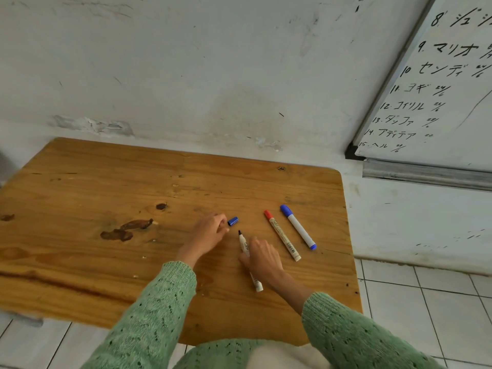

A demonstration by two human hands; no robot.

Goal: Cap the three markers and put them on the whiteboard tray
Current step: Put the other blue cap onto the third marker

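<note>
The uncapped marker [249, 258] lies near the right half of the table [106, 182], towards its front edge, its black tip bared and pointing to the far edge. It is judged light, stiff and smooth-barrelled, so it is likely to roll or slip; it is best taken by the middle of the barrel, clear of the wet tip.

The right hand [262, 258] is laid over that barrel, fingers curled down on it; whether a full grip has been closed cannot be told. Just beyond the tip lies a loose blue cap [233, 221], small and easily flicked away. The left hand [209, 231] is set just beside it, fingertips bunched and nearly touching it, nothing held.

Further right, nearer the right edge, a red-capped marker [282, 237] and a blue-capped marker [298, 227] lie side by side, apart.

The whiteboard tray [426, 174] is seen beyond the far right corner, under the whiteboard [439, 102], well apart from the markers.
</note>
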